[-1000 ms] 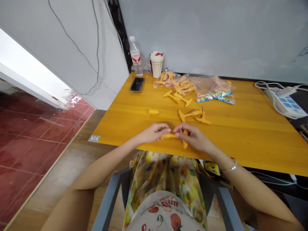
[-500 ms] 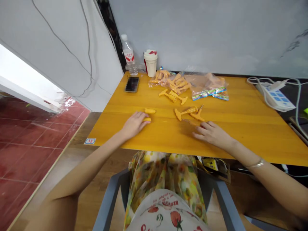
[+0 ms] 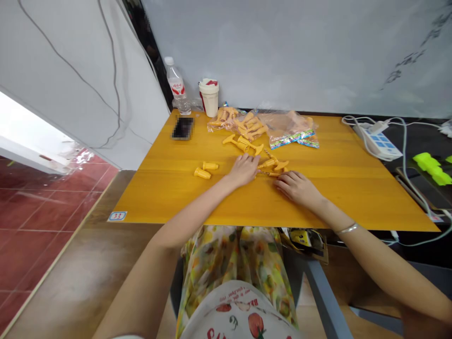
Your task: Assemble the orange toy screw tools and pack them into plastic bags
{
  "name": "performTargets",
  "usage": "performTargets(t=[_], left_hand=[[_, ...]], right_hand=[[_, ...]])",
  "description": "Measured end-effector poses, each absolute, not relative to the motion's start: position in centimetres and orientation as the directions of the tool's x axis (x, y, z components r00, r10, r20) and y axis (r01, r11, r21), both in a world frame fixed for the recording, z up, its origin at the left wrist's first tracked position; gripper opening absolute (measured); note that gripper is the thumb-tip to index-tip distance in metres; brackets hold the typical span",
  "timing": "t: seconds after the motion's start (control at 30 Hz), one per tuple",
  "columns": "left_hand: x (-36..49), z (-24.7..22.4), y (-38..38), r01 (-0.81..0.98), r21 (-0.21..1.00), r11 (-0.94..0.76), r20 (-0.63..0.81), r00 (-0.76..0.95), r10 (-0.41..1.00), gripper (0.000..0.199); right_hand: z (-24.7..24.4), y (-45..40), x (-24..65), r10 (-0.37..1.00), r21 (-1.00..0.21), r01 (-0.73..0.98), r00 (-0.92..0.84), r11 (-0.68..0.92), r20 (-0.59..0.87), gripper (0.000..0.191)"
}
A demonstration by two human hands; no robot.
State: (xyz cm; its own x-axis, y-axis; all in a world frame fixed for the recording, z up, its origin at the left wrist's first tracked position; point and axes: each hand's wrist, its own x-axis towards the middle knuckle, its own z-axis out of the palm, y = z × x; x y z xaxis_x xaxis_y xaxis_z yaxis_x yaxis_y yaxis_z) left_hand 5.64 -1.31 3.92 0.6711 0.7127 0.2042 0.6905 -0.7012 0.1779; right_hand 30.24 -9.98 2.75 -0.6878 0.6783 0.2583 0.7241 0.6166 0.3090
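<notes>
My left hand (image 3: 244, 169) lies over the handle end of a yellow plastic corkscrew, fingers curled down on it; its ribbed sleeve (image 3: 269, 163) shows beyond the fingertips. Close by, my right hand (image 3: 294, 186) has its fingers closed on a second corkscrew (image 3: 273, 174), whose bare metal spiral points left towards my left hand. Another T-shaped handle (image 3: 281, 165) lies just behind, with a spiral (image 3: 269, 153) standing out of it. Further back rests a corkscrew with two T-shaped ends (image 3: 243, 143). Two loose yellow sleeves (image 3: 203, 173) lie side by side at the left.
Clear bags of yellow parts (image 3: 256, 125) lie at the back of the wooden table (image 3: 169, 188). A phone (image 3: 182, 128), a water bottle (image 3: 178, 92) and a white cup (image 3: 210, 98) stand back left. A power strip (image 3: 383, 143) with cables sits at the right.
My left hand has let go of a yellow sleeve, leaving it beside the other, and moved right onto a corkscrew. My right hand has stayed near the handles. The view has shifted right.
</notes>
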Motion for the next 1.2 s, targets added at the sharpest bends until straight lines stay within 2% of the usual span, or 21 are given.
performTargets(t=[0.1, 0.2, 0.27, 0.3, 0.33, 0.4, 0.47, 0.53, 0.6, 0.67, 0.7, 0.73, 0.8, 0.87, 0.9, 0.97, 1.03, 1.07, 1.1, 1.13, 1.2], left_hand=[[7.7, 3.3, 0.0, 0.706, 0.258, -0.66, 0.195, 0.631, 0.751, 0.043], [6.8, 3.1, -0.2, 0.605, 0.449, -0.658, 0.397, 0.525, 0.753, 0.049], [5.7, 3.3, -2.0, 0.455, 0.545, -0.704, 0.549, 0.441, 0.71, 0.05], [5.3, 3.4, -3.3, 0.382, 0.568, -0.73, 0.604, 0.41, 0.684, 0.051], [4.8, 3.4, -4.8, 0.328, 0.577, -0.749, 0.646, 0.379, 0.663, 0.053], [4.0, 2.9, -7.8, 0.264, 0.579, -0.772, 0.687, 0.353, 0.636, 0.055], [2.8, 1.9, -10.1, 0.273, 0.579, -0.768, 0.711, 0.292, 0.64, 0.058], [0.8, 0.8, -11.2, 0.361, 0.572, -0.737, 0.742, 0.157, 0.652, 0.074], [-1.7, 0.1, -11.4, 0.484, 0.47, -0.738, 0.808, 0.101, 0.581, 0.089], [-4.0, 0.3, -11.1, 0.535, 0.287, -0.794, 0.813, 0.302, 0.498, 0.073], [-4.8, 0.8, -10.9, 0.511, 0.243, -0.824, 0.733, 0.459, 0.501, 0.056], [-5.3, 1.4, -10.8, 0.481, 0.26, -0.838, 0.625, 0.578, 0.525, 0.04], [-5.7, 2.8, -10.6, 0.457, 0.443, -0.771, 0.415, 0.658, 0.628, 0.028], [-6.0, 4.1, -10.5, 0.424, 0.717, -0.553, 0.207, 0.628, 0.75, 0.038], [-6.3, 4.6, -10.4, 0.391, 0.83, -0.398, 0.077, 0.626, 0.776, 0.043], [-7.9, 5.4, -9.9, 0.367, 0.928, -0.071, -0.181, 0.608, 0.773, 0.047], [-10.3, 6.0, -9.2, 0.397, 0.905, 0.151, -0.349, 0.494, 0.796, 0.05], [-11.6, 6.1, -8.7, 0.408, 0.888, 0.211, -0.383, 0.403, 0.831, 0.052], [-12.8, 6.1, -8.3, 0.429, 0.881, 0.201, -0.359, 0.327, 0.874, 0.053], [-13.6, 6.0, -7.9, 0.463, 0.88, 0.103, -0.242, 0.251, 0.937, 0.052], [-14.2, 5.2, -7.2, 0.583, 0.774, -0.248, 0.046, 0.338, 0.94, 0.046]], right_hand=[[2.8, -10.6, 30.0, 0.763, 0.103, 0.823, -0.559, 0.559, 0.325, 0.026], [2.8, -11.4, 27.9, 0.874, -0.394, 0.819, -0.243, 0.417, 0.421, 0.029], [2.8, -11.8, 25.2, 0.956, -0.809, 0.529, -0.015, 0.256, 0.293, 0.035], [2.9, -11.9, 23.6, 0.99, -0.951, 0.278, -0.003, 0.135, 0.139, 0.038], [3.0, -11.9, 22.0, 0.998, -1.0, 0.029, -0.064, -0.012, -0.013, 0.044], [3.5, -12.1, 19.0, 0.954, -0.924, -0.287, -0.231, -0.252, -0.189, 0.049], [3.9, -12.5, 16.9, 0.927, -0.835, -0.423, -0.28, -0.352, -0.249, 0.046], [4.2, -12.9, 16.0, 0.924, -0.811, -0.449, -0.257, -0.375, -0.285, 0.045], [4.3, -13.2, 15.8, 0.922, -0.834, -0.397, -0.229, -0.382, -0.313, 0.046], [4.2, -13.5, 15.9, 0.917, -0.865, -0.315, -0.223, -0.389, -0.331, 0.047], [4.1, -13.6, 15.9, 0.907, -0.875, -0.269, -0.245, -0.402, -0.342, 0.047], [4.0, -13.7, 15.8, 0.899, -0.888, -0.218, -0.273, -0.405, -0.343, 0.045], [4.1, -14.0, 15.8, 0.92, -0.957, -0.082, -0.309, -0.279, -0.242, 0.037], [4.7, -14.5, 16.0, 0.913, -0.981, 0.158, -0.406, 0.111, 0.037, 0.025], [5.3, -14.8, 16.4, 0.843, -0.879, 0.284, -0.497, 0.382, 0.206, 0.018], [6.6, -15.6, 17.9, 0.552, -0.409, 0.396, -0.731, 0.822, 0.402, 0.007], [7.9, -16.1, 20.3, 0.275, 0.074, 0.328, -0.877, 0.942, 0.393, 0.016], [8.3, -16.1, 21.7, 0.225, 0.2, 0.309, -0.908, 0.93, 0.355, 0.017], [8.4, -15.9, 23.2, 0.264, 0.259, 0.351, -0.911, 0.9, 0.318, 0.018], [8.3, -15.5, 24.5, 0.343, 0.284, 0.423, -0.893, 0.861, 0.291, 0.02], [7.2, -14.0, 26.6, 0.466, 0.298, 0.532, -0.844, 0.793, 0.266, 0.017]])
